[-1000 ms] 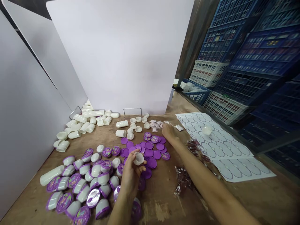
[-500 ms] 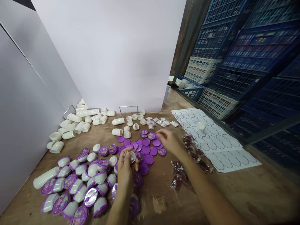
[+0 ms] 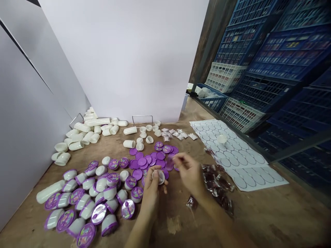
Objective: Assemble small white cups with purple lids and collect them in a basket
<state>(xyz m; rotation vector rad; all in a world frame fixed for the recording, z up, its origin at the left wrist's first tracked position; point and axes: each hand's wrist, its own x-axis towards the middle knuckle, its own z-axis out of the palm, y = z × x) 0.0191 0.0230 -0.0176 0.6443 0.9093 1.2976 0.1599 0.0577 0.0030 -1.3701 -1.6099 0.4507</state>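
My left hand (image 3: 152,191) grips a small white cup (image 3: 158,176), its mouth turned toward me, just above the brown table (image 3: 258,213). My right hand (image 3: 190,171) hovers close beside it on the right, fingertips pinched on something small I cannot make out. Loose purple lids (image 3: 152,160) lie spread just behind both hands. To the left sits a cluster of closed white cups with purple printed lids (image 3: 100,198). Small sachets (image 3: 178,134) lie in a row farther back.
Empty white cups and stacks (image 3: 85,132) lie at the back left against white boards. Dark red wrapped packets (image 3: 216,182) lie right of my hand. White sheets of round stickers (image 3: 232,151) cover the right side. Blue and white crates (image 3: 271,69) stack up beyond.
My right hand drew back from the sachets at the far side to beside the cup. My left hand kept the cup and shifted slightly right.
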